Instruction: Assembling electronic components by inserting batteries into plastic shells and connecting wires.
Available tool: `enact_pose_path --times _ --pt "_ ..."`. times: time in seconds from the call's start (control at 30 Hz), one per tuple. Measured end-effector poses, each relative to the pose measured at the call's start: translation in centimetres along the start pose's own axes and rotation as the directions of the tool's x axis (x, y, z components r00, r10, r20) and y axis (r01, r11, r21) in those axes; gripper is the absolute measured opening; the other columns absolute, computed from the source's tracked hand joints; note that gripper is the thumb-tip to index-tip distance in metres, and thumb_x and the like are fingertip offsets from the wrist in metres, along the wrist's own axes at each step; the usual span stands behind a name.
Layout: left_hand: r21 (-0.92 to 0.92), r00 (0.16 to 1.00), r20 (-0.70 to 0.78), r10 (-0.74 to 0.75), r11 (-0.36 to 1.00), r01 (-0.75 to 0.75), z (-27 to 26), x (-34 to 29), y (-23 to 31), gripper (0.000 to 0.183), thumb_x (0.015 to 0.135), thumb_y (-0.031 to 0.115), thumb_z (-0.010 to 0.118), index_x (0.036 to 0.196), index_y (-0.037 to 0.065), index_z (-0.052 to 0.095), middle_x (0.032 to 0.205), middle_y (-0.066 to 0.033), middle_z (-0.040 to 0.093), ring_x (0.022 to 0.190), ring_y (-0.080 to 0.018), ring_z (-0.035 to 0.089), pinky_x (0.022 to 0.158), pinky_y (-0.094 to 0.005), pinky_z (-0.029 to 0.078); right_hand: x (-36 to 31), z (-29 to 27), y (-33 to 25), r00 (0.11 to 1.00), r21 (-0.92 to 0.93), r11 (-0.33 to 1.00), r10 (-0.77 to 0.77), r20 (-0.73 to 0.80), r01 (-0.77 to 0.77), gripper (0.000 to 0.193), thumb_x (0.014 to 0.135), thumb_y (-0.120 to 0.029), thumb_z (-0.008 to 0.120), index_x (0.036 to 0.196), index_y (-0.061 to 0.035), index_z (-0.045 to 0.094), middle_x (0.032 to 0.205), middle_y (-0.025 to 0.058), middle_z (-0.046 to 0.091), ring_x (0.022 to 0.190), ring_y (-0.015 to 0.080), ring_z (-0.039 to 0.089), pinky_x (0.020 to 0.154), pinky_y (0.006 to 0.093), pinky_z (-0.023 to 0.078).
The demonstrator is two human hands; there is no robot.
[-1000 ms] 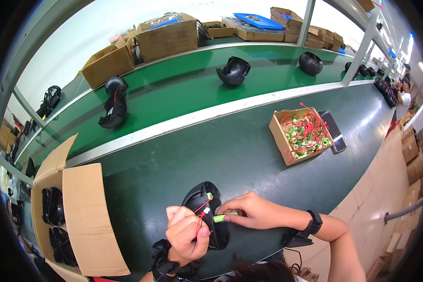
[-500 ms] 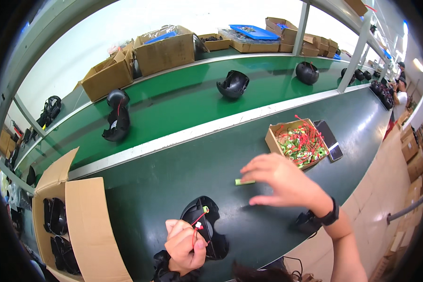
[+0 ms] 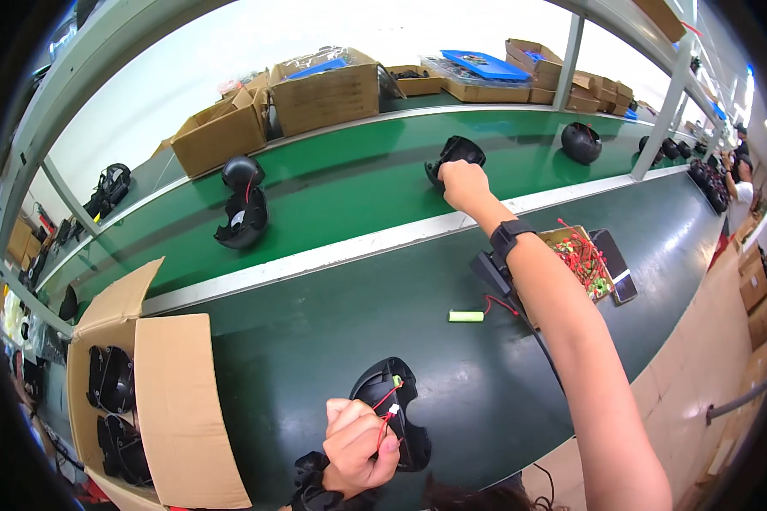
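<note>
My left hand [image 3: 360, 444] is closed in a pinch on thin red wires [image 3: 383, 426] with a small white connector [image 3: 393, 410]. One wire leads to a green-ended battery [image 3: 397, 381] by the rim of a black plastic shell [image 3: 409, 417] lying on the bench under that hand. My right arm stretches far forward, and my right hand [image 3: 466, 184] is closed at the near edge of another black shell [image 3: 462, 150] on the green belt; its fingertips are partly hidden. A loose green battery [image 3: 466, 316] with red leads lies mid-bench.
A carton of wired batteries [image 3: 581, 260] sits beside a dark flat device [image 3: 615, 268], partly behind my right forearm. At left stands an open carton [image 3: 179, 409] holding black shells. More shells [image 3: 581, 143] rest on the belt [image 3: 341, 179]. Metal posts [image 3: 665, 106] rise beyond the bench.
My right hand has moved from above the loose battery forward to the shell on the belt. My left hand keeps its hold on the wires. The view has shifted slightly.
</note>
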State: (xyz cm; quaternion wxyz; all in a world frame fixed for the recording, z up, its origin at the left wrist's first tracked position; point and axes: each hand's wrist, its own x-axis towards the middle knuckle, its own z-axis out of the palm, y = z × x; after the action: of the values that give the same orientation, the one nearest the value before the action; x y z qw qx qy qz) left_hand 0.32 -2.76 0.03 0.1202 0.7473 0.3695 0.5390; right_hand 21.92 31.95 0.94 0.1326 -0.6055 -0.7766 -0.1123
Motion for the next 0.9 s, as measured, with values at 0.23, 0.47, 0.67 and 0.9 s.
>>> enact_pose_path --times 0.23,0.47,0.67,0.9 --pt "0.005 1.000 0.002 0.018 1.000 -0.018 -0.1 0.0 -0.4 0.020 0.073 0.006 0.062 0.058 0.006 0.049 0.056 -0.0015 0.047 0.053 -0.0193 0.047 0.062 -0.0331 0.029 -5.1 -7.3 -0.7 0.999 0.952 0.307 0.034 0.010 -0.020 0.021 0.085 -0.007 0.047 0.095 -0.0029 0.064 0.089 0.0076 0.066 0.084 0.0187 0.063 0.079 0.0324 0.049" --pt "0.102 0.999 0.038 0.033 0.994 -0.037 -1.2 0.5 -0.6 0.018 0.068 0.003 0.063 0.058 0.006 0.048 0.058 -0.0024 0.049 0.054 -0.0202 0.046 0.063 -0.0340 0.030 -22.0 -7.3 -4.6 0.830 0.745 -0.370 -0.314 0.461 -0.554 0.060 0.085 -0.056 0.059 0.113 -0.0028 0.053 0.098 0.0109 0.060 0.087 0.0207 0.061 0.082 0.0338 0.050" --pt "0.072 0.989 0.144 0.044 0.996 -0.055 -0.5 1.3 0.2 0.020 0.076 0.007 0.058 0.058 0.009 0.050 0.056 -0.0011 0.048 0.055 -0.0191 0.046 0.065 -0.0334 0.031 -23.8 -6.4 -5.8 0.971 0.938 0.280 -0.179 -0.159 0.205 0.030 0.091 -0.026 0.063 0.108 -0.0018 0.059 0.096 0.0061 0.061 0.091 0.0171 0.060 0.081 0.0274 0.048" --pt "0.058 0.985 0.163 0.058 0.996 -0.068 -0.3 1.1 0.3 0.019 0.066 0.003 0.067 0.060 0.008 0.049 0.060 -0.0007 0.049 0.054 -0.0186 0.046 0.061 -0.0333 0.031 -25.3 -8.4 -6.4 0.922 0.964 -0.056 -0.311 0.229 -0.259 0.025 0.095 -0.018 0.056 0.107 0.0022 0.063 0.116 0.0132 0.062 0.109 0.0197 0.057 0.094 0.0336 0.044"
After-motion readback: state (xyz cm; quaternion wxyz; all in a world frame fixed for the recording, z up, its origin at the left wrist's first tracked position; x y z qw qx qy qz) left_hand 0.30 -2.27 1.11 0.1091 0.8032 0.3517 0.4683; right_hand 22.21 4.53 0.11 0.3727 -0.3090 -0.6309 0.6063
